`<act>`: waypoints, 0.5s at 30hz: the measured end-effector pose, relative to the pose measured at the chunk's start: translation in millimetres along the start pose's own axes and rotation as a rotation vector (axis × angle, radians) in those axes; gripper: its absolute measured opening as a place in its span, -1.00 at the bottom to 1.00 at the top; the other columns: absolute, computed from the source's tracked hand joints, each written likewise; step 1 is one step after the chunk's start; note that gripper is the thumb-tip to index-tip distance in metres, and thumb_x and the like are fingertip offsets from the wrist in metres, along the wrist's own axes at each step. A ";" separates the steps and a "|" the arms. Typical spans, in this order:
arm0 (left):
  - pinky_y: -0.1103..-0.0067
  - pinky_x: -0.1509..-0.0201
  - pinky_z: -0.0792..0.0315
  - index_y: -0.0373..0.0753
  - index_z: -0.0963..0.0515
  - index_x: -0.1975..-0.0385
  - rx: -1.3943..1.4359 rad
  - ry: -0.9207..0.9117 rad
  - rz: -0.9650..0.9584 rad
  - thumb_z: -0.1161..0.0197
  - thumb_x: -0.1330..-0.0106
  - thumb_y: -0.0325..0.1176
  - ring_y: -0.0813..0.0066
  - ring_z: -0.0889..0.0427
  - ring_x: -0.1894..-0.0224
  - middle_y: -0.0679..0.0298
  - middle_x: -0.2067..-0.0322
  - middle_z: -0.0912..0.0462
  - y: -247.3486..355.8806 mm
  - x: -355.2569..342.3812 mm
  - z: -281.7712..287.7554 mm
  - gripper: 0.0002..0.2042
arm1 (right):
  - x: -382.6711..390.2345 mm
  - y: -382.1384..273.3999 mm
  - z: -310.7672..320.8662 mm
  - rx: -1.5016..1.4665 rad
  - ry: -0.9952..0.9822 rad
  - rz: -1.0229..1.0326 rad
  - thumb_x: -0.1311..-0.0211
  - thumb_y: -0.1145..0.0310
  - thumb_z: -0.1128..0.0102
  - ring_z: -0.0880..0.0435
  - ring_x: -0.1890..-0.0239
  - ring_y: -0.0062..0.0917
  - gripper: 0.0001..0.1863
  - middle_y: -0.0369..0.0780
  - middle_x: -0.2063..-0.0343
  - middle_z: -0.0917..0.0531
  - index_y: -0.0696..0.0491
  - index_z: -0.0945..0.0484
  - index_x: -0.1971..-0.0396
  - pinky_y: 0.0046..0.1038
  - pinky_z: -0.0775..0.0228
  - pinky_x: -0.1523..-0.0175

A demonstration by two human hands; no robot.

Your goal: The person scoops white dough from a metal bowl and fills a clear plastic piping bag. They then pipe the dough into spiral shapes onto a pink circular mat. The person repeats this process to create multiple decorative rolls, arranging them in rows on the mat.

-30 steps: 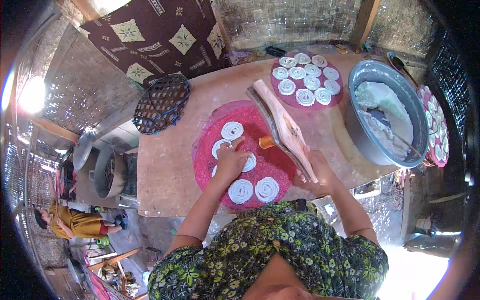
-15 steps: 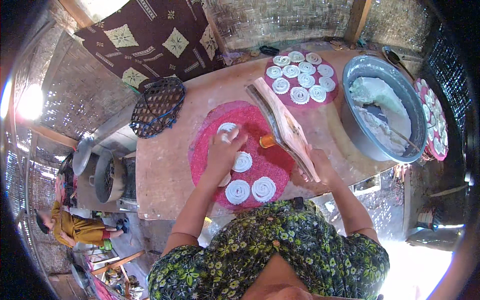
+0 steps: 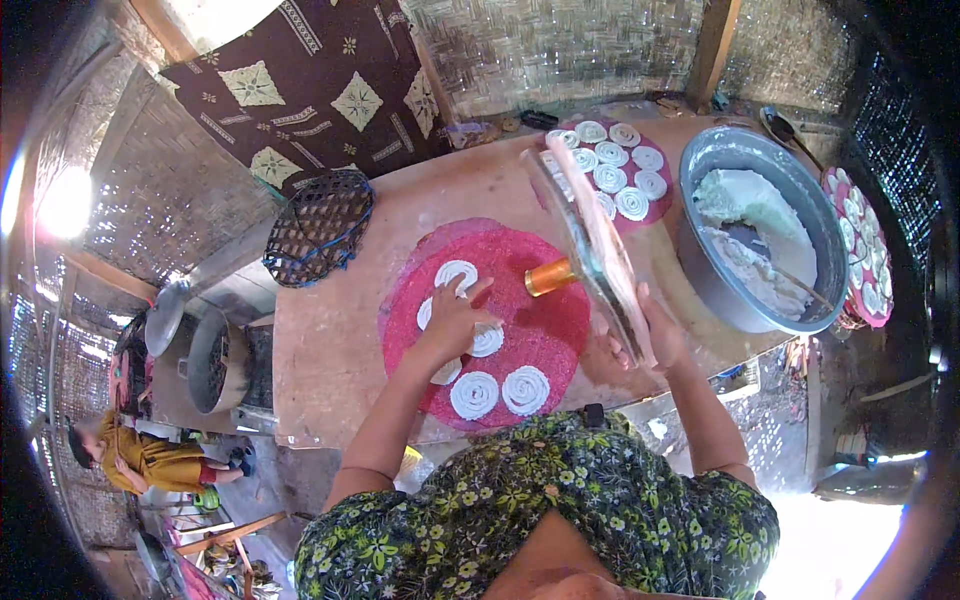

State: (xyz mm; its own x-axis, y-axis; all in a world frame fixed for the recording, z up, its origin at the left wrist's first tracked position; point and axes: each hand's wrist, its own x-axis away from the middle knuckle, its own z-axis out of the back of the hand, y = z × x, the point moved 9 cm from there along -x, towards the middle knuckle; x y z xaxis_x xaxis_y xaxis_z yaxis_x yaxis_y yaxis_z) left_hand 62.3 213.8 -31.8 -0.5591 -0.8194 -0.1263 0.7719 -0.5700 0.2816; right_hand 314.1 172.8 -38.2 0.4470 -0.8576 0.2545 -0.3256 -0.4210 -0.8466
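Observation:
A round red woven mat (image 3: 550, 345) lies on the table with several white spiral dough coils (image 3: 526, 390) along its left and front parts. Over the coils hovers my left hand (image 3: 452, 325), fingers spread, with nothing seen in it; it hides parts of some coils. My right hand (image 3: 655, 335) grips the lower end of a long wooden press board (image 3: 598, 260), tilted on edge above the mat's right side. From the board's left face sticks out an orange metal-looking cylinder (image 3: 550, 278), pointing toward the coils. The board is blurred by motion.
Farther back lies a second red mat (image 3: 655, 208) with rows of spiral coils. A large grey basin (image 3: 700, 255) of white dough or flour, with a stick, stands right. Beyond it are more coils on a mat (image 3: 862, 250). A dark woven basket (image 3: 318, 228) sits at the table's left edge. A person (image 3: 165, 462) is at far left.
The press board has swung more upright and moved right with my right hand, showing more of the orange cylinder. My left hand has shifted slightly down and its fingers have spread.

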 end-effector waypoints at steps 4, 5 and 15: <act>-0.09 -0.31 0.07 0.17 -0.70 0.33 -0.115 0.019 0.025 -0.27 0.01 -0.39 -0.08 -0.10 -0.30 0.33 -0.26 -0.27 10.5 5.2 -5.2 -0.74 | 5.9 -3.8 -0.9 0.004 0.076 -0.008 -0.28 -0.32 0.39 -0.41 0.76 -0.48 -0.28 -0.16 0.70 -0.47 0.08 -0.39 0.12 -0.50 -0.28 0.67; -0.09 -0.31 0.08 0.16 -0.70 0.33 -0.141 0.013 0.032 -0.25 0.00 -0.38 -0.08 -0.10 -0.30 0.33 -0.26 -0.26 12.9 4.0 -3.2 -0.75 | 5.7 -0.5 0.7 -0.014 0.065 -0.007 -0.30 -0.29 0.41 -0.43 0.76 -0.47 -0.29 -0.16 0.68 -0.49 0.11 -0.41 0.17 -0.49 -0.30 0.66; 0.04 -0.24 -0.13 -0.08 -0.67 0.41 -0.122 0.276 0.013 -0.28 -0.05 -0.30 0.01 -0.29 -0.20 0.22 -0.13 -0.43 13.3 -7.0 28.4 -0.88 | 4.6 9.3 -5.7 0.015 0.027 -0.051 -0.35 -0.22 0.43 -0.47 0.75 -0.45 -0.31 -0.17 0.65 -0.53 0.16 -0.45 0.25 -0.46 -0.31 0.65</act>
State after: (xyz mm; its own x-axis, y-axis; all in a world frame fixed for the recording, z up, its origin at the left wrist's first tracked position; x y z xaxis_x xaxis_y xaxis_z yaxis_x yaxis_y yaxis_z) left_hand 67.9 213.8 -0.1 -0.4586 -0.8024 -0.3818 0.8184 -0.5489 0.1704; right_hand 308.4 163.2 -42.2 0.4400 -0.8430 0.3095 -0.2908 -0.4598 -0.8391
